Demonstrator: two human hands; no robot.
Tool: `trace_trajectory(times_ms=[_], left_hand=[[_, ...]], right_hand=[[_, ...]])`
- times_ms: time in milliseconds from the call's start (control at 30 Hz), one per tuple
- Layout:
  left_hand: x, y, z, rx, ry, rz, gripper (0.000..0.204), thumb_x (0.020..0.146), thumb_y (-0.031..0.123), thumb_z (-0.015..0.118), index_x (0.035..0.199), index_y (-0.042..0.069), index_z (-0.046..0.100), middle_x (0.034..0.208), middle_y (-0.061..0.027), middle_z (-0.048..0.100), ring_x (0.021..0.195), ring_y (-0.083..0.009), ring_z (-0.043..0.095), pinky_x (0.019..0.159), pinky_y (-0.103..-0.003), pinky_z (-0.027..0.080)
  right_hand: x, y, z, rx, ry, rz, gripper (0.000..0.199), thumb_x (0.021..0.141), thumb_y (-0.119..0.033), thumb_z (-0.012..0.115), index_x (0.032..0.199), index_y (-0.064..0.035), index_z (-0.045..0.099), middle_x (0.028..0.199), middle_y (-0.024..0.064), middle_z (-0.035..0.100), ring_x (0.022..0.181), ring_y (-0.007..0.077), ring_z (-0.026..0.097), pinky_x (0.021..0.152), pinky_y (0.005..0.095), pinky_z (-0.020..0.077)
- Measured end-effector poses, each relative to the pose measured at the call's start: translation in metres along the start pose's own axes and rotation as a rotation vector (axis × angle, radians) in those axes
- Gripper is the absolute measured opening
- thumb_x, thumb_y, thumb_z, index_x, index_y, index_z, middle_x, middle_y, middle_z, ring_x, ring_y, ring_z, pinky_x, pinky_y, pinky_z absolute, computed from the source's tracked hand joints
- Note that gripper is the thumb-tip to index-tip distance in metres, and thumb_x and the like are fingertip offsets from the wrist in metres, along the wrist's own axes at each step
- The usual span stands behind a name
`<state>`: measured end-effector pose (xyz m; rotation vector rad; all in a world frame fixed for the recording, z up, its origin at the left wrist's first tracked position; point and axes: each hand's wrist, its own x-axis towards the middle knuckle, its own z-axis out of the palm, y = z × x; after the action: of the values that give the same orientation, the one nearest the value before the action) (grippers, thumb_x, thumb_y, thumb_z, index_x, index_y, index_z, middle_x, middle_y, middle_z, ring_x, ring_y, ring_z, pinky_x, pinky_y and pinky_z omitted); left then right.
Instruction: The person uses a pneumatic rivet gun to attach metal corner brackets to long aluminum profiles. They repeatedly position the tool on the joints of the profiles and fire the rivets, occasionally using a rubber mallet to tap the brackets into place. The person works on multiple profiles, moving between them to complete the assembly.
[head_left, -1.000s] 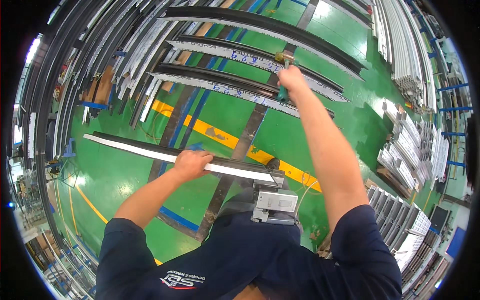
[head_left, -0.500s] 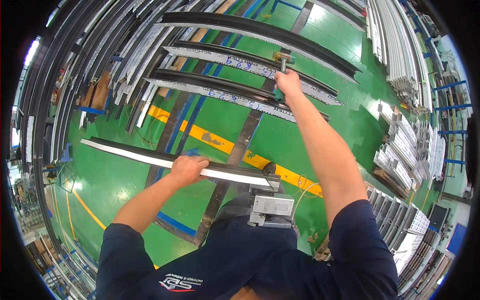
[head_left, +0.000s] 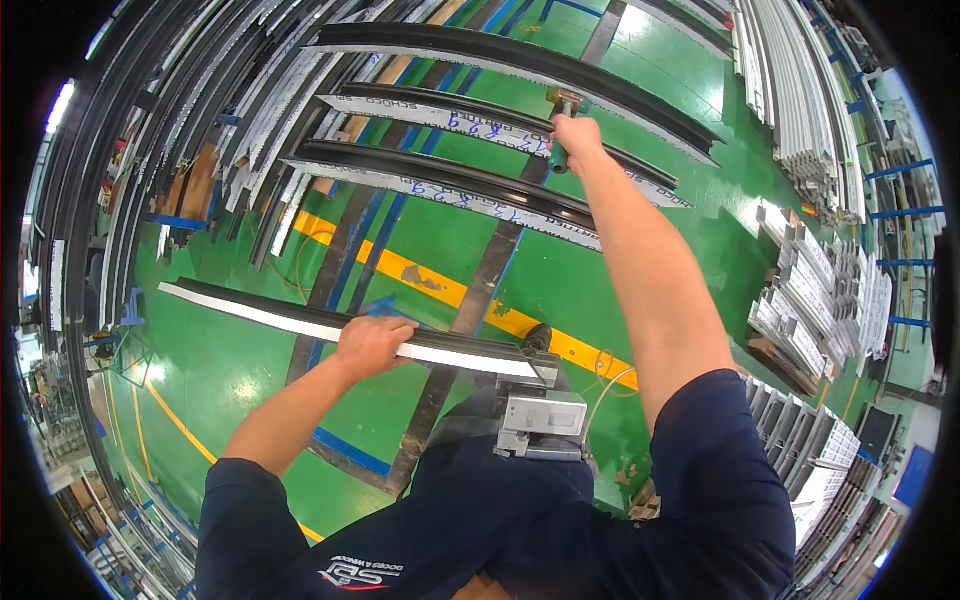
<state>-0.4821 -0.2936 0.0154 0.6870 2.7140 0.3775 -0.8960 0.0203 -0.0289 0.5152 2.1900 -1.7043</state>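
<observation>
My left hand [head_left: 372, 345] is wrapped over a black window-frame profile [head_left: 460, 357] with a white side strip, gripping it near its middle. The right end of this profile rests at a grey metal block-like device [head_left: 545, 415] close to my body. My right arm is stretched far forward. Closed in my right hand [head_left: 577, 137] is a mallet [head_left: 564, 98] with a green handle, its head pointing away from me. The mallet is over the middle one of three black profiles [head_left: 450, 118] lying across the rack; I cannot tell whether it touches it.
A nearer profile [head_left: 420, 190] and a farther one [head_left: 520, 55] lie crosswise on dark rack bars [head_left: 490, 265]. Long profiles [head_left: 230, 90] are stacked at left, with pale ones [head_left: 790, 90] at right. Short cut pieces [head_left: 820, 285] stand at right. A yellow line [head_left: 430, 283] crosses the green floor.
My right hand has moved a little farther away with the mallet, whose handle now looks shorter. The left hand and its profile have shifted slightly to the left.
</observation>
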Motion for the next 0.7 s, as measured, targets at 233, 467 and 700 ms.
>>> trace_trajectory(times_ms=[233, 467, 700], left_hand=[[0.004, 0.001, 0.014, 0.099, -0.075, -0.101, 0.047, 0.077, 0.033, 0.088, 0.118, 0.018, 0.070, 0.124, -0.0006, 0.075, 0.097, -0.0260, 0.076, 0.080, -0.044, 0.060], [0.003, -0.001, 0.009, -0.001, -0.101, -0.051, 0.047, 0.079, 0.031, 0.088, 0.118, 0.015, 0.069, 0.129, 0.0037, 0.073, 0.093, -0.0265, 0.075, 0.080, -0.045, 0.060], [0.013, 0.006, 0.005, 0.018, -0.070, -0.099, 0.055, 0.086, 0.044, 0.085, 0.131, 0.017, 0.071, 0.129, -0.0020, 0.074, 0.097, -0.0332, 0.075, 0.081, -0.047, 0.061]], right_hand=[[-0.103, -0.043, -0.093, -1.006, -0.152, -0.326, 0.064, 0.104, -0.058, 0.060, 0.113, 0.0042, 0.072, 0.085, 0.0118, 0.078, 0.069, 0.0210, 0.075, 0.064, 0.0374, 0.0609], [-0.447, 0.151, -0.151, -0.803, -0.668, -0.613, 0.017, 0.094, -0.023, 0.075, 0.102, -0.0113, 0.066, 0.105, 0.0112, 0.069, 0.090, 0.0346, 0.071, 0.076, 0.0454, 0.0589], [-0.498, 0.249, -0.129, -0.920, -0.723, -0.305, 0.060, 0.096, -0.045, 0.074, 0.131, 0.0030, 0.062, 0.127, 0.0231, 0.066, 0.122, 0.0426, 0.062, 0.107, 0.0486, 0.0503]])
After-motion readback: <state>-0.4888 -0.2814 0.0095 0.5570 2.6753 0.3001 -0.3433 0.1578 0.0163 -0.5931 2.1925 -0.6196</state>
